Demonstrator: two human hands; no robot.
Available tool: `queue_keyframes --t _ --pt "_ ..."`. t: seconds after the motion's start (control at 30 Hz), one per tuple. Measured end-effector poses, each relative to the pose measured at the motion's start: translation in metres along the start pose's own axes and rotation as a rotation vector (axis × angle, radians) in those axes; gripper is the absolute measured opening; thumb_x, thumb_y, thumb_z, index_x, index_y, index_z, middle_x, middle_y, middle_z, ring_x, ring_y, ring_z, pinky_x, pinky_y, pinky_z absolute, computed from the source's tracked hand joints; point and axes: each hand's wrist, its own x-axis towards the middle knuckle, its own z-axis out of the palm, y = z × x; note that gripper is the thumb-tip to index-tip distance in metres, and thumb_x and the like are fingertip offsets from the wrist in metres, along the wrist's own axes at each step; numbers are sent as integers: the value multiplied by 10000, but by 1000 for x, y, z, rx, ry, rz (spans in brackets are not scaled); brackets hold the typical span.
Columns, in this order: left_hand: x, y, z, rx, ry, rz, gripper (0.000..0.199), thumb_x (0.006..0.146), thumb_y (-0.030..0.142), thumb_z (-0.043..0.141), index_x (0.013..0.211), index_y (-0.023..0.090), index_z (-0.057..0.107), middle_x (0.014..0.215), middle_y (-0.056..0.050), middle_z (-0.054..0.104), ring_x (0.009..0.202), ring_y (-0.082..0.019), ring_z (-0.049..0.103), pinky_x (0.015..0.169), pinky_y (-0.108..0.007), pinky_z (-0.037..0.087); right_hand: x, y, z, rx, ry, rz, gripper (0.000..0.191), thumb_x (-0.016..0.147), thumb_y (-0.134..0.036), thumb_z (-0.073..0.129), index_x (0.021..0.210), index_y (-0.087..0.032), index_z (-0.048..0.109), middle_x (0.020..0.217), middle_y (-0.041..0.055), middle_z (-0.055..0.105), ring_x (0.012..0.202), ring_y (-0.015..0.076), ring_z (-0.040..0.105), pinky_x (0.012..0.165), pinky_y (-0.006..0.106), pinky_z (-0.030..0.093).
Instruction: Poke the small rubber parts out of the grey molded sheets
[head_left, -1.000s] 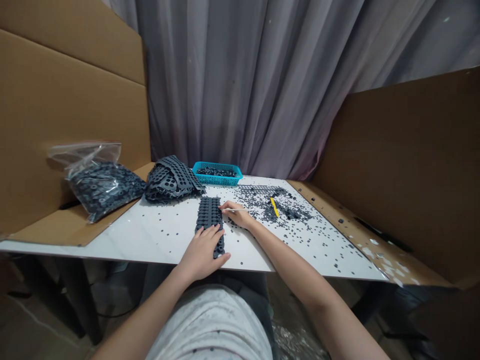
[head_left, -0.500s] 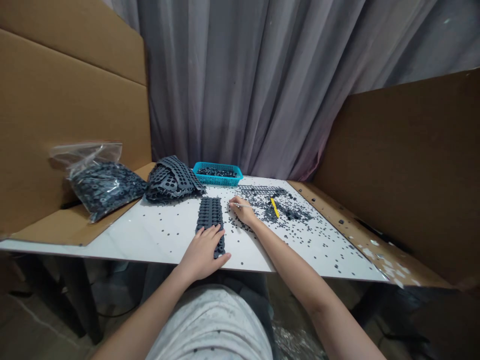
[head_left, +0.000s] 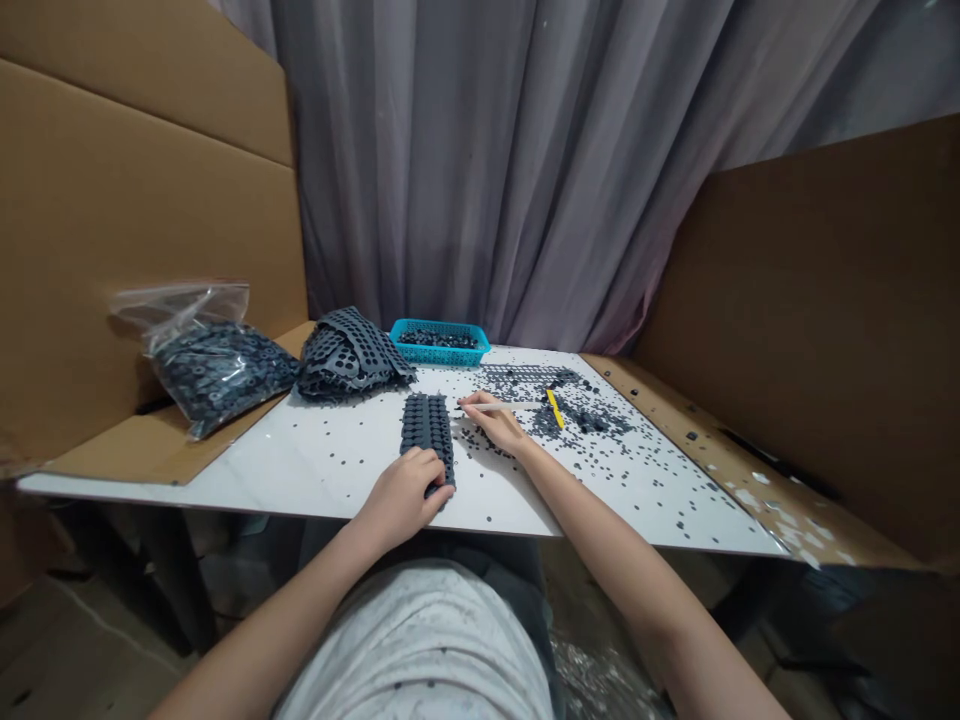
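My left hand [head_left: 409, 492] lies over the near end of a dark grey strip [head_left: 426, 425] with rows of round cut-outs. Its fingers are curled and the thumb is close to them, gripping the strip near its right edge. Just right of the strip's far half, my right hand [head_left: 495, 422] pinches a slim white pen-like stick [head_left: 514, 406]. The stick's dark tip points left towards the strip, a little apart from it. Small dark round pieces [head_left: 487, 440] lie scattered under and around my right hand.
A blue basket [head_left: 442, 357] of dark pieces stands at the back. Left of it are heaped perforated sheets [head_left: 352, 355] and a clear bag [head_left: 225, 370] of dark pieces. A yellow tool [head_left: 555, 409] lies right. Cardboard walls [head_left: 150, 180] flank the white table [head_left: 300, 470].
My left fingers, spread flat over the strip before, are now curled in at its near end. The right hand still holds the white stick, now turned more level. The view has shifted slightly.
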Motion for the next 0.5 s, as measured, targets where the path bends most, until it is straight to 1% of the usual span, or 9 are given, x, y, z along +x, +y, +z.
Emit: queue_keyframes --t 0.13,0.2,0.23,0.3,0.33,0.4,0.47,0.5 --pt "-5 16 -16 30 -73 61 175 855 364 544 775 220 603 829 -29 623 834 -219 543 750 -342 426 -4 -6 7 24 -43 21 296 852 -446 536 910 -171 630 849 49 659 781 193 596 701 312 463" --pt "1 17 -23 26 -113 102 194 841 410 562 815 230 628 876 -26 642 867 -221 557 780 -339 427 -4 -5 10 35 -57 24 299 851 -448 541 911 -169 632 853 50 662 776 190 595 696 308 467" --pt "7 13 -26 23 -122 112 200 837 419 567 834 232 637 907 -27 647 891 -222 563 799 -337 428 -3 -4 11 39 -62 25 299 851 -448 543 912 -169 630 871 54 667 782 190 598 701 309 471" --pt "29 -3 -28 44 -116 86 184 837 395 576 838 228 651 948 -34 654 944 -230 566 843 -340 429 0 0 13 47 -71 27 291 851 -447 550 901 -170 624 909 66 678 798 191 606 720 317 481" --pt "43 -15 -28 55 -112 66 171 838 370 581 843 216 656 965 -47 652 964 -239 566 860 -351 427 1 1 13 51 -77 27 283 851 -444 554 891 -171 621 926 71 683 807 191 613 732 321 486" --pt "72 -41 -24 82 -115 8 143 814 320 627 831 182 656 934 -75 651 947 -251 578 856 -379 442 3 3 13 57 -94 27 266 850 -437 562 867 -177 617 942 73 693 820 191 626 750 326 495" --pt "95 -66 -16 93 -149 -34 162 830 315 636 864 157 645 924 -69 647 898 -223 600 820 -387 479 3 3 13 57 -114 26 256 852 -434 564 856 -183 618 933 69 701 826 189 637 755 327 504" --pt "103 -76 -11 90 -166 -39 195 875 324 594 953 148 625 983 -56 636 890 -192 606 806 -389 496 3 3 13 55 -122 24 254 854 -433 563 858 -185 619 928 67 704 829 189 640 757 327 508"
